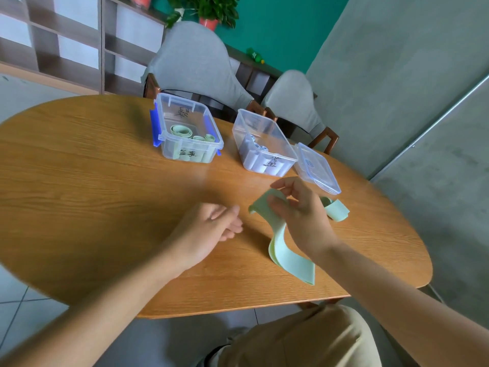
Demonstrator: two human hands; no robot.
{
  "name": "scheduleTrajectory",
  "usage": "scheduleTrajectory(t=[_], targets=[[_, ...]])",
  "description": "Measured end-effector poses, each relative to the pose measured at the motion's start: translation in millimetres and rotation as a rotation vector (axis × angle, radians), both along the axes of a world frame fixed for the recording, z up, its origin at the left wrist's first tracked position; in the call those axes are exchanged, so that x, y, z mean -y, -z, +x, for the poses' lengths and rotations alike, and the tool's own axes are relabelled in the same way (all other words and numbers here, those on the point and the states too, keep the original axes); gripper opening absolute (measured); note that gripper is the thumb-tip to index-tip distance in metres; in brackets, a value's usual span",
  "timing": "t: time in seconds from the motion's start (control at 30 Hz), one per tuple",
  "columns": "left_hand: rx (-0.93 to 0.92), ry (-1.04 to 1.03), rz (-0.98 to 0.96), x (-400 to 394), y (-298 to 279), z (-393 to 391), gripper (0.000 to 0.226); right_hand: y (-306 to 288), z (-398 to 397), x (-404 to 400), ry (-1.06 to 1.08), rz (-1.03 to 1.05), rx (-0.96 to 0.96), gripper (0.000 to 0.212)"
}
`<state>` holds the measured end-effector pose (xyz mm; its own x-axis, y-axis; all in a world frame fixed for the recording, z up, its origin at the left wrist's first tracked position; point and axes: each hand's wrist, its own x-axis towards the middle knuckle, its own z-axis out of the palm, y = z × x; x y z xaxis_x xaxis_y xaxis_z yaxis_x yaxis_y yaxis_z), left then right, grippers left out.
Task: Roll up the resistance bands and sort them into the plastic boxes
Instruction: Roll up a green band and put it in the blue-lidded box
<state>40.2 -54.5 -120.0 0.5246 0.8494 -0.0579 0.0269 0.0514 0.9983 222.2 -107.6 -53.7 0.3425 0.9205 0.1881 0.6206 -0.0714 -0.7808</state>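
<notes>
Left hand [211, 226] hovers low over the oval wooden table [92, 181], palm turned up and inward, fingers loosely extended, holding nothing. Far left of centre: clear plastic box with blue clips [185, 131], handwritten label on its near wall, rolled pale green bands [182, 131] inside. To its right, a second clear plastic box [264, 144], also labelled, holds rolled pale blue bands [254, 147]. Just right of that box a clear plastic lid [316, 168] lies flat on the table. Right hand [299, 207] pinches a long pale green resistance band [287, 256] near one end, thumb under, fingers on top; the band is unrolled, draping towards the near table edge. Another loop of pale green band [337, 209] shows right of the hand; can't tell whether it's the same strip.
</notes>
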Motion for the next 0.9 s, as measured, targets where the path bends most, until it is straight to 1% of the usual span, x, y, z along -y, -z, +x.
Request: scheduleTrajectory(t=[0.07, 0.1, 0.17, 0.2, 0.27, 0.37, 0.43, 0.5, 0.6, 0.67, 0.73, 0.83, 0.9], targets=[[0.182, 0.049, -0.323, 2.9, -8.0, -0.3, 0.047, -0.3, -11.4, 1.2, -0.051, 0.03, -0.021, 0.014], [0.274, 0.039, -0.455, 3.9, -12.2, -1.2, 0.048, 0.0, -16.4, 2.0, -0.079, 0.041, -0.043, 0.014], [0.443, -0.032, -0.63, 3.2, -18.1, -5.4, 0.043, 1.9, -26.4, 3.7, -0.145, 0.051, -0.096, 0.014], [0.504, -0.078, -0.668, 1.6, -19.9, -8.0, 0.038, 3.4, -30.7, 4.4, -0.177, 0.052, -0.114, 0.015], [0.547, -0.145, -0.634, -3.5, -20.7, -14.6, 0.023, 6.9, -38.8, 5.3, -0.229, 0.052, -0.136, 0.018], [0.527, -0.192, -0.533, -10.8, -20.5, -24.7, 0.009, 11.2, -51.7, 5.0, -0.266, 0.041, -0.208, 0.029], [0.471, -0.255, -0.469, -16.5, -18.6, -32.9, 0.008, 16.1, -61.2, 2.3, -0.259, 0.029, -0.239, 0.038], [0.39, -0.317, -0.395, -23.2, -16.3, -42.8, 0.013, 22.9, -70.4, -3.0, -0.249, -0.003, -0.24, 0.043], [0.309, -0.395, -0.298, -33.2, -13.5, -59.2, 0.009, 31.4, -81.7, -12.8, -0.255, -0.181, -0.15, 0.04], [0.273, -0.452, -0.244, -41.2, -10.8, -72.0, 0.008, 35.5, -90.3, -19.0, -0.271, -0.306, -0.054, 0.038], [0.238, -0.514, -0.193, -51.9, -7.1, -85.1, 0.011, 37.7, -98.4, -25.1, -0.262, -0.357, 0.042, 0.038], [0.211, -0.659, -0.162, -70.5, 1.2, -108.4, 0.011, 38.8, -109.4, -33.1, -0.252, -0.429, 0.058, 0.035], [0.171, -0.736, -0.129, -81.1, 6.3, -122.4, 0.016, 39.5, -115.2, -36.5, -0.293, -0.469, 0.079, 0.035]])
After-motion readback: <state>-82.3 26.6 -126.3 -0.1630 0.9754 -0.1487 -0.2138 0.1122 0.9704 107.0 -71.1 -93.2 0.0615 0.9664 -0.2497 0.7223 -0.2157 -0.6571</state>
